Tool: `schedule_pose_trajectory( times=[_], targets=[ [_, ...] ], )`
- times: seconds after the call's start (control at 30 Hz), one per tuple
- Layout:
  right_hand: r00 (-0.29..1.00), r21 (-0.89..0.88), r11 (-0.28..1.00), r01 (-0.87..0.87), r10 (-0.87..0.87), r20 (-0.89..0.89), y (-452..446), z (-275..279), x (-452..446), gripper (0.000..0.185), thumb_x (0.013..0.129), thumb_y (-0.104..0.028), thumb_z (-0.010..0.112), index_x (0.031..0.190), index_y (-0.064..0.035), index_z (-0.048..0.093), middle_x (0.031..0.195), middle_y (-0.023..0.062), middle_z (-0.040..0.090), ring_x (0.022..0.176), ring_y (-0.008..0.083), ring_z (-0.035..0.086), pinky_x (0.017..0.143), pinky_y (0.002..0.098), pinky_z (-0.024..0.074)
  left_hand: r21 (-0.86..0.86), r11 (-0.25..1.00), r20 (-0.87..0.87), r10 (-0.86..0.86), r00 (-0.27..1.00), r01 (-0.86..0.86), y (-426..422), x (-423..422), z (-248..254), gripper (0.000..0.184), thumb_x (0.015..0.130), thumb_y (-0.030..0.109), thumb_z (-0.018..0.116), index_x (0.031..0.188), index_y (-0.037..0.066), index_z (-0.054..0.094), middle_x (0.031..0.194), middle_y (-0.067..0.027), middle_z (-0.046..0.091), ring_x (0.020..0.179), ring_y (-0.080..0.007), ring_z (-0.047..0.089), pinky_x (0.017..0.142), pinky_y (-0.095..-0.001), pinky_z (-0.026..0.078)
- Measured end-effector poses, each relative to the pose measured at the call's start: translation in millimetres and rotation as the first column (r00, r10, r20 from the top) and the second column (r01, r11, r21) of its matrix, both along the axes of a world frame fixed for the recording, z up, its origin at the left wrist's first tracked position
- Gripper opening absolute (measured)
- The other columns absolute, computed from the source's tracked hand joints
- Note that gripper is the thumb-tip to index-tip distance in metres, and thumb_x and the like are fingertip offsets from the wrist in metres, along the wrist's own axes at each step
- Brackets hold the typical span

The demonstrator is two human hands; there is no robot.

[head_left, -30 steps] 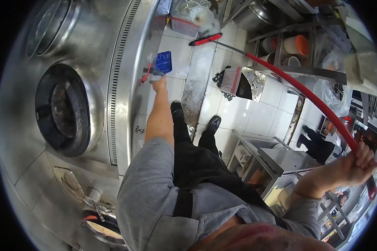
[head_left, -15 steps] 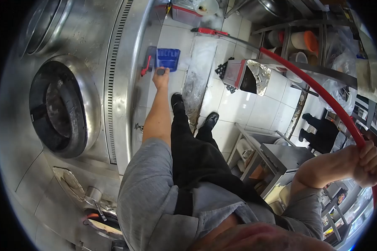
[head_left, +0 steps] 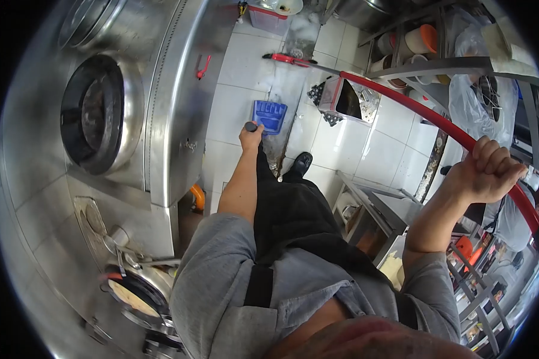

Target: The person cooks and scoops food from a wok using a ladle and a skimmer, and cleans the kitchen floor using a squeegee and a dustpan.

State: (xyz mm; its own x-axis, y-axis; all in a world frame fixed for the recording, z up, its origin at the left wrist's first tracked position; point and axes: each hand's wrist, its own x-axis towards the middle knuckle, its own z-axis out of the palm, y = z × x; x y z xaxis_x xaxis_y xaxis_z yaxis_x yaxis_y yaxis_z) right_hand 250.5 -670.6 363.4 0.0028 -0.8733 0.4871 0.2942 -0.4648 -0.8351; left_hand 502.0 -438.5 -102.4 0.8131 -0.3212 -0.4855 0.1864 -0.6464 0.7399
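- Dustpan [head_left: 269,118]: blue, ribbed; located just ahead and right of the left hand [head_left: 251,139]. Contact with the floor cannot be told.
- Left hand: closed round the dark upright handle [head_left: 251,126] of the dustpan.
- Right hand [head_left: 490,172]: clenched round the red pole [head_left: 408,106], which slopes away forward and left; its far section is grey.
- Broom head [head_left: 290,58]: red, dark at the ends; ahead and slightly right of the left hand, apart from the dustpan, over the wet floor channel.
- Tiled floor [head_left: 239,63]: white, around the dustpan, with pale foam in the channel.
- Steel counter [head_left: 176,128]: left of the left hand. Red lever [head_left: 203,67] on its front; round black burner ring [head_left: 91,113] farther left.
- Open box [head_left: 331,93]: red-rimmed, foil inside; right of the dustpan, left of the right hand, beside a black perforated mat [head_left: 332,119].
- Plastic bag [head_left: 468,107]: clear, forward of the right hand.
- Co-worker [head_left: 511,222]: grey top, near the right hand.
- Lettering on coloured items behind the right forearm: too small to read.
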Motion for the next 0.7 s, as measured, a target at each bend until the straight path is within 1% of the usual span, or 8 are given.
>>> schedule_pose_trajectory(
  times=[0.13,0.27,0.3,0.33,0.43,0.53,0.6,0.7],
  targets=[
    [0.997,-0.030,0.997,0.073,-0.073,-0.015,-3,15,-18,0.053,0.092,-0.039,0.042,0.050,-0.0145,0.023,0.044,-0.0014,0.021,0.039,0.0105,0.022,0.040,0.0264,0.0232,0.033,0.999,-0.040,-0.007,0.999,0.008,23,-37,1,0.028,0.065,0.021,0.075,0.086,0.006,0.065,0.083,-0.0096,0.066,0.078,-0.0204,0.062,0.073,-0.0320,0.048],
    [0.992,-0.122,0.985,-0.124,0.126,0.003,-3,25,-43,0.054,0.091,-0.042,0.042,0.049,-0.0143,0.024,0.044,-0.0013,0.022,0.037,0.0106,0.023,0.037,0.0261,0.0230,0.057,0.998,-0.040,0.000,0.999,0.002,40,-56,0,0.030,0.064,0.020,0.074,0.089,0.005,0.065,0.085,-0.0114,0.066,0.079,-0.0227,0.063,0.074,-0.0320,0.048],
    [0.983,-0.137,0.974,-0.178,0.184,0.029,-1,21,-46,0.054,0.091,-0.043,0.041,0.050,-0.0146,0.023,0.044,-0.0017,0.021,0.037,0.0104,0.022,0.037,0.0260,0.0233,0.059,0.998,-0.076,0.006,0.997,-0.001,44,-59,-5,0.031,0.064,0.015,0.073,0.092,0.006,0.064,0.085,-0.0065,0.064,0.078,-0.0173,0.060,0.073,-0.0284,0.046],
    [0.970,-0.157,0.961,-0.227,0.238,0.056,0,16,-47,0.054,0.091,-0.044,0.041,0.050,-0.0149,0.022,0.044,-0.0020,0.021,0.037,0.0102,0.022,0.037,0.0259,0.0236,0.069,0.998,-0.079,0.017,0.997,-0.012,45,-59,-5,0.031,0.064,0.015,0.073,0.092,0.006,0.064,0.085,-0.0065,0.064,0.078,-0.0173,0.060,0.073,-0.0284,0.046],
    [0.981,-0.204,0.959,-0.195,0.195,-0.020,1,-3,-47,0.056,0.090,-0.049,0.039,0.050,-0.0155,0.020,0.044,-0.0025,0.020,0.037,0.0097,0.022,0.038,0.0259,0.0240,0.110,0.994,-0.075,0.024,0.997,-0.016,40,-62,-6,0.028,0.062,0.013,0.070,0.089,0.009,0.065,0.079,-0.0049,0.064,0.075,-0.0167,0.059,0.069,-0.0280,0.046],
    [0.979,-0.275,0.940,-0.202,0.199,-0.040,-12,2,-46,0.059,0.088,-0.055,0.037,0.049,-0.0152,0.019,0.043,-0.0018,0.020,0.037,0.0099,0.024,0.037,0.0260,0.0223,0.036,0.998,-0.087,0.048,0.995,-0.045,41,-56,-53,0.027,0.061,0.013,0.070,0.087,0.009,0.066,0.077,-0.0042,0.064,0.072,-0.0165,0.059,0.068,-0.0285,0.046],
    [0.973,-0.321,0.936,0.144,-0.192,-0.124,-4,10,-17,0.063,0.083,-0.058,0.045,0.047,-0.0167,0.015,0.043,-0.0033,0.015,0.038,0.0104,0.017,0.040,0.0267,0.0193,0.069,0.995,-0.141,0.087,0.986,-0.078,32,-53,-55,0.025,0.062,0.013,0.069,0.086,0.007,0.066,0.077,-0.0085,0.065,0.073,-0.0185,0.062,0.070,-0.0297,0.049],
    [0.990,-0.358,0.934,-0.008,-0.044,-0.136,0,-9,8,0.060,0.087,-0.054,0.041,0.047,-0.0149,0.019,0.042,-0.0020,0.019,0.037,0.0105,0.020,0.039,0.0265,0.0192,0.018,0.999,-0.097,0.043,0.994,-0.042,23,-43,-70,0.025,0.061,0.014,0.069,0.086,0.009,0.066,0.079,-0.0083,0.066,0.075,-0.0192,0.063,0.071,-0.0306,0.049]
  ],
)
